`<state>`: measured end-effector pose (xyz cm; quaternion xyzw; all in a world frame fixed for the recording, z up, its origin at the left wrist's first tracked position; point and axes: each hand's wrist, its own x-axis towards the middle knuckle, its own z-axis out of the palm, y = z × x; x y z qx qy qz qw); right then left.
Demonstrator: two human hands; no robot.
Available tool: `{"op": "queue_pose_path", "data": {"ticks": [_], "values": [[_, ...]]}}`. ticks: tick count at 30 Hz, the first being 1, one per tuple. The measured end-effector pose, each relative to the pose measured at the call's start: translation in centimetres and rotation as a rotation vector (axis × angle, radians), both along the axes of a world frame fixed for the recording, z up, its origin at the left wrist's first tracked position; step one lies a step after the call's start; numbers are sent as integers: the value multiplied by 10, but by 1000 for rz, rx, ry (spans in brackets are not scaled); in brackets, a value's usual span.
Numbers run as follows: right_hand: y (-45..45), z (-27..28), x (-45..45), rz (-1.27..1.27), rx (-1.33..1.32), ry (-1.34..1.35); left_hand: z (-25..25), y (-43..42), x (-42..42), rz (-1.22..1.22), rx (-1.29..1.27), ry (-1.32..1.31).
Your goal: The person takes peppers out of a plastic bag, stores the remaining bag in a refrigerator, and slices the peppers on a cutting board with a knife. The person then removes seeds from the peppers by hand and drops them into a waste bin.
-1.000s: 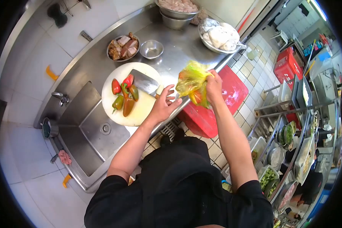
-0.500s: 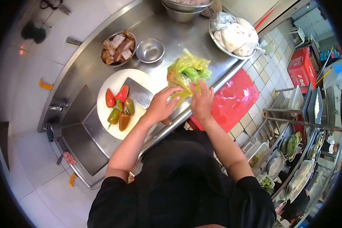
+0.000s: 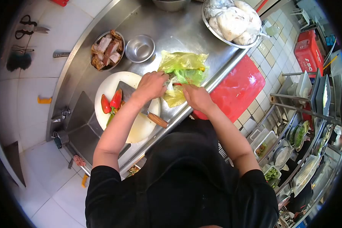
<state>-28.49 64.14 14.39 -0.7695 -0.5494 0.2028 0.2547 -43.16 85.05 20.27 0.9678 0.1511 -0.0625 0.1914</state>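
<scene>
A yellow plastic bag (image 3: 183, 60) lies spread on the steel counter, with a crumpled light-green bag (image 3: 192, 77) inside its opening. My left hand (image 3: 152, 86) has its fingers curled at the bag's left edge. On the near right side, my right hand (image 3: 197, 98) pinches the bag's edge; a bit of red shows near its fingertips. Left of the bag is a round white cutting board (image 3: 140, 131). Red peppers (image 3: 105, 103) rest on it, partly hidden by my left forearm. A cleaver (image 3: 157, 120) lies across the board, its wooden handle toward me.
Behind the board stand a bowl of meat chunks (image 3: 107, 50) and a small metal bowl (image 3: 140, 48). A large bowl (image 3: 231, 23) of bagged white items sits back right. The sink (image 3: 83, 119) is left, a red plastic surface (image 3: 237, 89) right, below the counter edge. Scissors (image 3: 29, 27) hang on the wall.
Both hands have gone from loosely apart fingers to gripping the yellow bag, which is now spread wider and flatter. My left forearm now covers several peppers. The view has shifted slightly.
</scene>
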Motion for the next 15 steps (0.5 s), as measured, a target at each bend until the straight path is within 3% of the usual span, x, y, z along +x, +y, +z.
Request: {"op": "queue_pose_path", "data": {"ticks": [3,6,8,12,15], "values": [[10,-7,7,36,-56,-34,-2,-14,5,15,-7,-29],[20,-5,15,65,-133,-38,-15,-30,14,-125,-155,-194],[24,0,18,-13,-140,-73,-25,-33,22,-120,-69,119],[38,20,33,-52,-229,-86,-19,-28,20,-94,32,186],[46,35,38,-8,-302,-57,1,-25,18,-84,180,404]]}}
